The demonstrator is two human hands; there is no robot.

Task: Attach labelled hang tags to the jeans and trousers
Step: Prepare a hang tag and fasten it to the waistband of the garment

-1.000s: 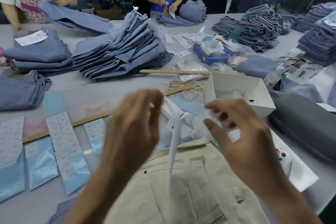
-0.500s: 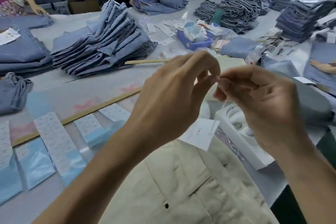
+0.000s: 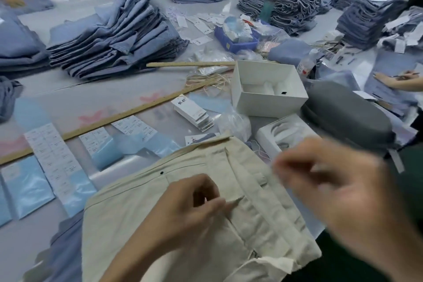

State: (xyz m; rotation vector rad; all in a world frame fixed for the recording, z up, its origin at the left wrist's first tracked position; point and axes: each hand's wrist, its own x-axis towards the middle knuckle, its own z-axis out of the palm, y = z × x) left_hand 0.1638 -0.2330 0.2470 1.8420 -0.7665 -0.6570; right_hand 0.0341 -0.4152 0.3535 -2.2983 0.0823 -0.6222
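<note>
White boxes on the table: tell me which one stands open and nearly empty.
The taller white box behind the stack of hang tags; its inside is mostly bare. The low white box nearer the right hand holds moulded white packing.

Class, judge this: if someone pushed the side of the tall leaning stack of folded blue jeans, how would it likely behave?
The stack of folded blue jeans already fans sideways, so its top layers would probably slide rather than move together. It looks heavy, many thick folds deep. The cloth is floppy; loose edges would likely drag.
</note>
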